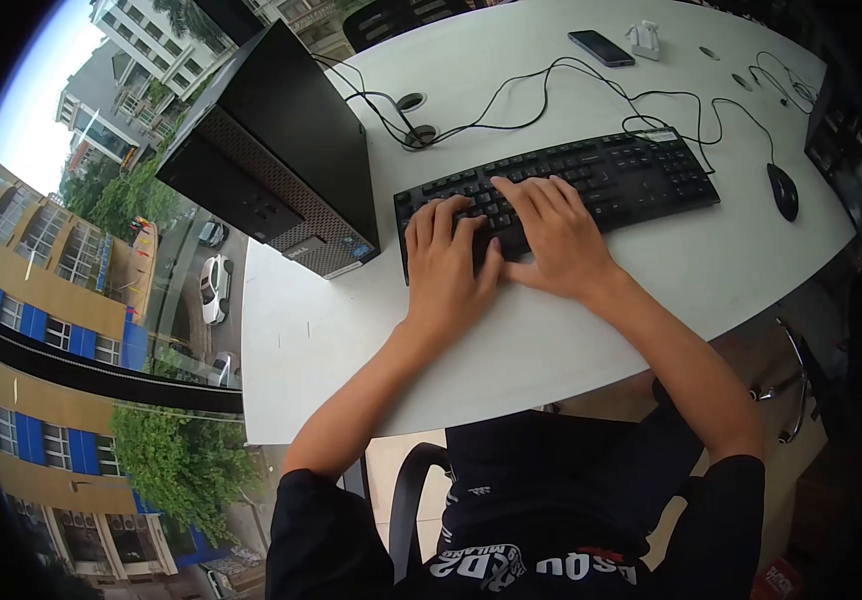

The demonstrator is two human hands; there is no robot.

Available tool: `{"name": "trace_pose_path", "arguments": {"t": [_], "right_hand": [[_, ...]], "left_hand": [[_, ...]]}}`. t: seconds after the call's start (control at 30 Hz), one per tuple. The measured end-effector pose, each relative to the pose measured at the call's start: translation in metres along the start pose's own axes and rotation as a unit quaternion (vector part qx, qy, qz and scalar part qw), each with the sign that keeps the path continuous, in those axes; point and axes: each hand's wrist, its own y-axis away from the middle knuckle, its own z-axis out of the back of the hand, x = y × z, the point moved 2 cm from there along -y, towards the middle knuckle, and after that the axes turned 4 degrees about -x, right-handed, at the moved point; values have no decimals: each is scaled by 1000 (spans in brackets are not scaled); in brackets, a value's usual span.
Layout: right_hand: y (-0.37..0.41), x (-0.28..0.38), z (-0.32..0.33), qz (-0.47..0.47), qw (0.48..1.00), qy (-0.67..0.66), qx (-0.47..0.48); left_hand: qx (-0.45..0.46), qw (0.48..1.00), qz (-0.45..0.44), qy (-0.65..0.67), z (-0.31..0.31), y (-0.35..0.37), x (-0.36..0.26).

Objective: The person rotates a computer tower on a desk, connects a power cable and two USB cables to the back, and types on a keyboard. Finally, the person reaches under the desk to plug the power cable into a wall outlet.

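**Item 1.** Black plastic full-size keyboard (631,175). Flat, rectangular, matte, rows of low square keys. Lies on table centre, long edge slanting up to the right, wired. Its left half sits under both hands; the right half w/ num-pad is uncovered.

**Item 2.** Left hand (446,265). Palm down, fingers loosely spread, tips resting on keys at keyboard's near-left corner. Heel of hand on tabletop just near of the kbd edge. Grips nothing.

**Item 3.** Right hand (551,235). Palm down, fingers slightly fanned and extended over the mid-left key rows. Thumb tucked toward the left hand, the two almost touching. Grips nothing.

**Item 4.** White smooth-topped table (711,270). Rounded near edge, matte laminate look.

**Item 5.** Black metal desktop computer case (281,150). Boxy, perforated mesh front panel, lying far-left of the kbd, close to it but apart.

**Item 6.** Black oval computer mouse (783,192). Glossy, right of the kbd, apart from it.

**Item 7.** Thin black cables (511,110). Looped across the table far of the kbd, running to round desk grommets (413,102).

**Item 8.** Dark flat rectangular smartphone (601,47). At far edge, screen up. Small white plastic object (644,38) just right of it; type not clear.
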Motion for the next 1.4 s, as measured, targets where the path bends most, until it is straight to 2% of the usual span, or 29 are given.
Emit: {"name": "trace_pose_path", "arguments": {"t": [0.2, 0.37, 0.63, 0.93, 1.03, 1.17, 1.4], "right_hand": [[2, -1, -2, 0, 1000, -6, -29], [6, -5, -9, 4, 1000, 19, 8], [3, -2, -3, -26, 998, 14, -53], [2, -4, 5, -40, 998, -1, -44], [1, -2, 5, -32, 999, -7, -38], [3, -4, 3, 1, 999, 24, -25], [0, -2, 4, -32, 999, -5, -33]], "left_hand": [[32, 999, 17, 19, 0, -1, 0], [39, 998, 24, 40, -1, -1, 4], [38, 999, 14, 25, -1, -2, 5], [51, 998, 38, 31, -2, -7, 5], [56, 998, 8, 14, -2, -6, 5], [49, 999, 15, 18, -1, -4, 4], [20, 998, 32, 53, 2, -4, 5]]}}
